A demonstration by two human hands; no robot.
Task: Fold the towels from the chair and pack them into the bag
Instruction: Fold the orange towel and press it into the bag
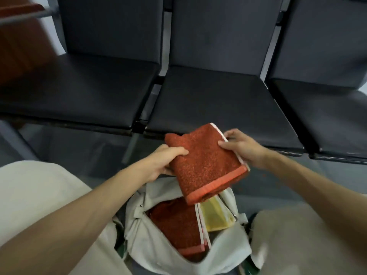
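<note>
The fingers of the left hand [166, 157] and the right hand [241, 146] pinch a folded rust-red terry towel [204, 163] above the open pale grey fabric bag [178, 253]. Inside lie another red towel [176, 223] and a yellow one [215, 217]. The black padded chairs [208, 100] show no towels, so packing seems almost finished.

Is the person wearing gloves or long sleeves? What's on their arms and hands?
No gloves, no sleeves in view. The left hand and right hand are bare, and so are the left forearm and right forearm, right to the picture's edge. I see no watch, ring or bracelet. The legs wear light beige trousers.
</note>
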